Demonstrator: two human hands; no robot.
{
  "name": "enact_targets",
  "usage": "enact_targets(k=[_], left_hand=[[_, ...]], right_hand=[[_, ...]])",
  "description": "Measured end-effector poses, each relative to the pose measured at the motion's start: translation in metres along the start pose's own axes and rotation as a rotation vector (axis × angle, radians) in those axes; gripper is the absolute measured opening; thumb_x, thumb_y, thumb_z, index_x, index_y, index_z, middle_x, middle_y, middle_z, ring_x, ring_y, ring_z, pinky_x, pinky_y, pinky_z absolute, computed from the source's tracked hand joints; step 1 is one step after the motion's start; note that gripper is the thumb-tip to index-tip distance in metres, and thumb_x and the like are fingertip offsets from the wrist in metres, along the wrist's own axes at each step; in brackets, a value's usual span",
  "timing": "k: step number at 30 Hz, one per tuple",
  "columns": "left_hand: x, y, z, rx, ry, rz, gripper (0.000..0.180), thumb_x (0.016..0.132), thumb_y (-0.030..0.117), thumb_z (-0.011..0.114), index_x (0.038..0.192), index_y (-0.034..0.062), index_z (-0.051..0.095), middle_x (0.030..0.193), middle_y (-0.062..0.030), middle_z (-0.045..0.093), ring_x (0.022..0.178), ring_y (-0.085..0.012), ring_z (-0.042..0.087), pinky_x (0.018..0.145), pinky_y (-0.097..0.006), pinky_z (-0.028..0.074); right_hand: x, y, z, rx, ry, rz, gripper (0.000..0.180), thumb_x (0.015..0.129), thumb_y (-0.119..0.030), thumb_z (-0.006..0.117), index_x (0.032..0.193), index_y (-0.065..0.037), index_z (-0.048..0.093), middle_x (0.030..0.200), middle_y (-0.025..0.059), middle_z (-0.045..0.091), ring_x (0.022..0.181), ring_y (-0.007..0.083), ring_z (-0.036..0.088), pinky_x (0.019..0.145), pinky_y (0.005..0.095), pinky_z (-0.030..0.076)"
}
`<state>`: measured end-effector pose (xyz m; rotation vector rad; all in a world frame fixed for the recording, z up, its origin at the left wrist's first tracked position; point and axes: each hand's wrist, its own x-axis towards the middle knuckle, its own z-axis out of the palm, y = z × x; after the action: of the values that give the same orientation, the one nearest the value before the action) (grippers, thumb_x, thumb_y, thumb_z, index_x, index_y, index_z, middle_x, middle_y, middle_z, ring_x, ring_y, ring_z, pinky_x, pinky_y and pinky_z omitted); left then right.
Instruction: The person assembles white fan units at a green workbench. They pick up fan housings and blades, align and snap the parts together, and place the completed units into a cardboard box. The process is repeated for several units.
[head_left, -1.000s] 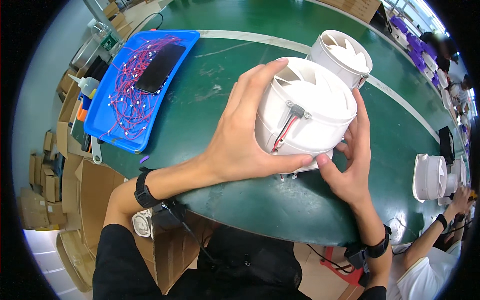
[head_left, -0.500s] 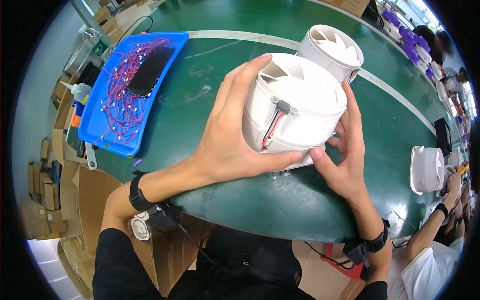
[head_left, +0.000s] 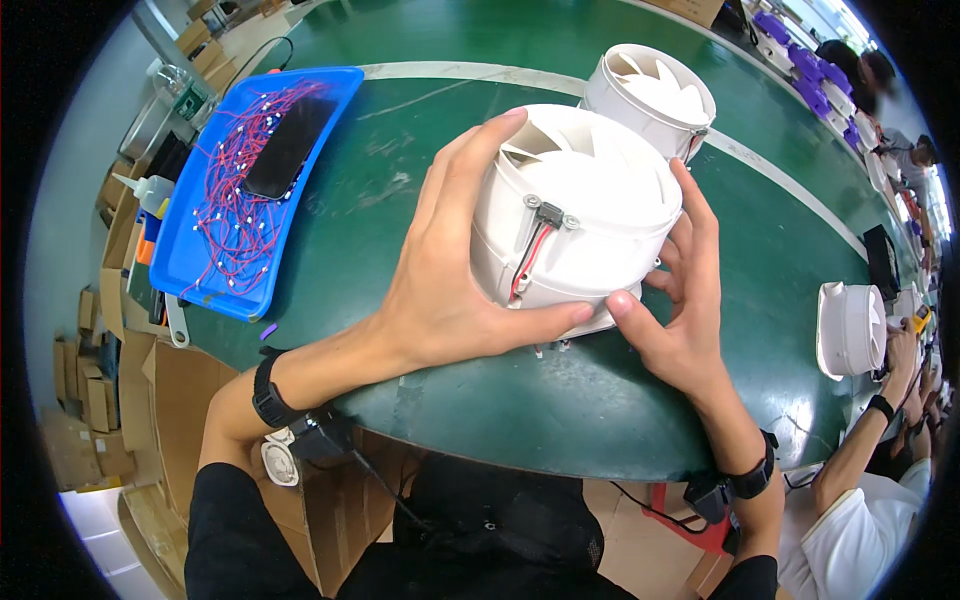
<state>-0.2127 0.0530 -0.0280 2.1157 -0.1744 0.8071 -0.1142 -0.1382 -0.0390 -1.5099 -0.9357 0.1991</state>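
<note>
Between my two hands is a white round fan housing (head_left: 575, 210), tilted so its blades face up and its side faces me. A small black connector (head_left: 549, 214) with red and black wires is screwed to that side. My left hand (head_left: 440, 260) wraps the housing's left side, thumb along the lower edge. My right hand (head_left: 680, 300) grips the right side, its thumb near the left thumb. A second white fan housing (head_left: 645, 100) stands on the green table (head_left: 440, 430) just behind the held one.
On the left lies a blue tray (head_left: 170, 270) with red wire leads and a black phone (head_left: 290, 148). A glue bottle (head_left: 150, 192) is beside it. At the right, a co-worker's arm (head_left: 860, 440) reaches toward another white fan housing (head_left: 850, 330). Cardboard boxes (head_left: 180, 400) stand at lower left.
The held fan housing and both hands have shifted slightly left in the picture. The tray and the rear housing have shifted left too. My grip looks the same.
</note>
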Motion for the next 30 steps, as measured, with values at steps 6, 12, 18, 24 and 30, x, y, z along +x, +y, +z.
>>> enact_targets(k=[6,12,18,24,30], left_hand=[[0.001,-0.002,-0.001,0.019,-0.04,-0.035,0.109,0.06,0.026,0.087,0.143,-0.0008,0.022,0.134,-0.0185,0.041,0.126,-0.0285,0.043,0.103,-0.039,0.038],[0.0,-0.008,0.005,-0.091,0.054,-0.184,0.085,0.058,0.021,0.087,0.128,0.0054,0.043,0.126,-0.014,0.045,0.112,-0.025,0.051,0.079,-0.035,0.048],[0.009,-0.013,-0.002,0.069,-0.065,0.003,0.069,0.061,0.016,0.084,0.12,0.0065,0.05,0.121,-0.0122,0.046,0.106,-0.0209,0.051,0.072,-0.031,0.049],[0.013,-0.012,-0.01,-0.313,-0.243,-0.086,0.058,0.078,0.011,0.062,0.131,-0.0013,0.042,0.123,-0.0171,0.056,0.093,-0.0207,0.062,0.074,-0.029,0.053],[0.07,-0.001,0.017,0.27,-0.143,0.128,0.056,0.084,0.012,0.061,0.136,0.0031,0.042,0.132,-0.0218,0.049,0.121,-0.0341,0.049,0.096,-0.043,0.042]], right_hand=[[0.006,0.003,-0.007,0.068,0.073,0.159,0.086,0.086,-0.066,0.041,0.145,-0.007,0.023,0.142,0.0185,0.038,0.127,0.0301,0.044,0.097,0.0444,0.042],[0.008,-0.006,-0.016,-0.023,0.195,0.067,0.058,0.096,-0.045,0.036,0.136,-0.003,0.038,0.132,0.0155,0.047,0.126,0.0252,0.043,0.099,0.0404,0.04],[0.007,0.008,-0.017,-0.115,0.227,-0.175,0.033,0.082,-0.007,0.059,0.114,-0.001,0.056,0.12,0.0193,0.054,0.112,0.0289,0.053,0.091,0.0378,0.046],[0.012,-0.029,-0.024,-0.56,-0.01,-0.605,0.045,0.069,-0.024,0.073,0.111,-0.011,0.061,0.124,0.0188,0.052,0.11,0.0364,0.052,0.092,0.0432,0.044],[0.004,-0.022,-0.032,-0.811,-0.061,-0.654,0.039,0.072,-0.023,0.07,0.11,-0.017,0.063,0.102,0.0041,0.061,0.088,0.0221,0.061,0.077,0.0356,0.048]])
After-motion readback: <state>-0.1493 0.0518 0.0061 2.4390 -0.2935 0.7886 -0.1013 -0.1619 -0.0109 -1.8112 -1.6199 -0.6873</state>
